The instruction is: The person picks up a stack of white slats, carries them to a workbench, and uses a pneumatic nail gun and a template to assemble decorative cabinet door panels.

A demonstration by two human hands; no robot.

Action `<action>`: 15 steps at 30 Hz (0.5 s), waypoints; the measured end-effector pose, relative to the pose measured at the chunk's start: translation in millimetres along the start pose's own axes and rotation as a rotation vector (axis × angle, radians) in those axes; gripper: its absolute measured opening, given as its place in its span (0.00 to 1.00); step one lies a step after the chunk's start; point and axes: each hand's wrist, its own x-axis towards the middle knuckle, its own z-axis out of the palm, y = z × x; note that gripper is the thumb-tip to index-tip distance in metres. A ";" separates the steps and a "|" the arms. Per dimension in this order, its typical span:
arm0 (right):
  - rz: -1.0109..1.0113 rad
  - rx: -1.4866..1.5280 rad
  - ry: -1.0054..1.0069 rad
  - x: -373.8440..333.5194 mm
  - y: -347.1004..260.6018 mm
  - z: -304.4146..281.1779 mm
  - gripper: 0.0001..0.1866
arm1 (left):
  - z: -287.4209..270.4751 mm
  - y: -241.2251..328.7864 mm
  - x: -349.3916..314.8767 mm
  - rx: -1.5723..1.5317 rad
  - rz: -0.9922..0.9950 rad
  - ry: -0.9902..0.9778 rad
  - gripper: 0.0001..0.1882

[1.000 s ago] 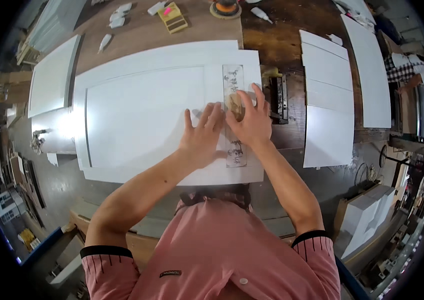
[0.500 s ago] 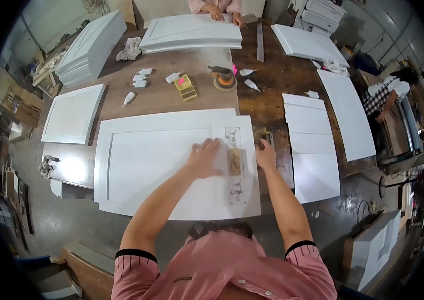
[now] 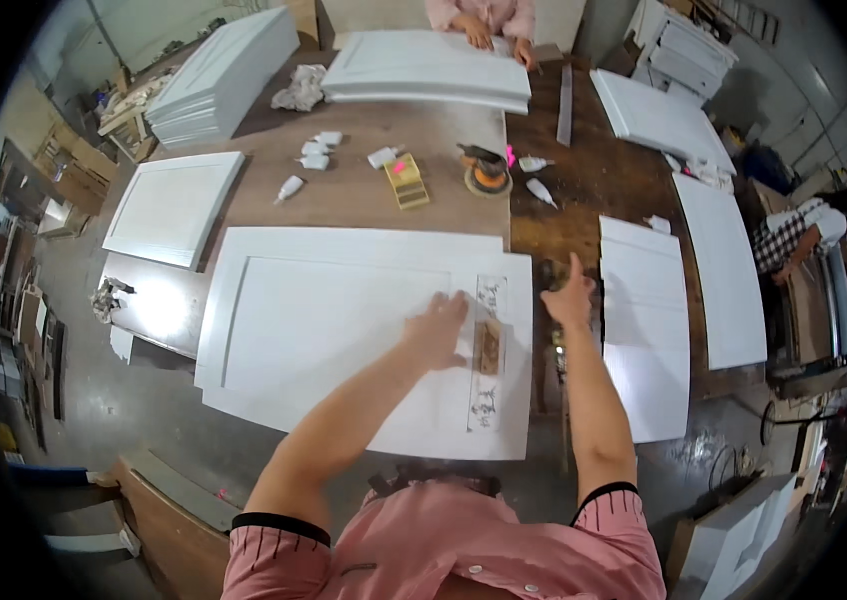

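Observation:
A large white cabinet door panel [image 3: 334, 330] with a recessed field lies in front of me. My left hand [image 3: 439, 330] rests on it, fingers spread, left of a narrow strip with black markings [image 3: 485, 400]. A small brown block [image 3: 490, 347] lies across that strip. My right hand [image 3: 572, 298] is just past the panel's right edge, over the gap beside it. Its index finger points away from me while the other fingers curl around something I cannot make out. Dark and yellowish parts show beside and below this hand, largely hidden.
Beyond the panel are an orange-and-black sander [image 3: 485, 172], a yellow box [image 3: 407, 182] and several white bottles [image 3: 289, 190]. White boards [image 3: 644, 330] lie at right; a panel stack [image 3: 224, 85] stands far left. One co-worker's hands [image 3: 479, 32] are on far panels; another person [image 3: 804, 235] works at right.
My right hand has moved rightward, away from the panel's edge, and its index finger now stretches forward. My left hand stays on the panel. The whole view has shifted.

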 end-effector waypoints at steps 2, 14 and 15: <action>-0.094 0.154 0.142 41.2 58.4 -27.8 0.48 | -4.5 13.3 10.4 -0.007 0.055 0.048 0.59; -0.140 0.434 -0.863 -27.0 -126.7 -83.2 0.27 | -21.9 -0.3 -4.0 -0.025 -0.024 -0.066 0.54; -0.143 0.432 -0.865 -21.7 -126.3 -72.5 0.27 | -21.6 -0.4 -3.2 -0.027 -0.023 -0.073 0.54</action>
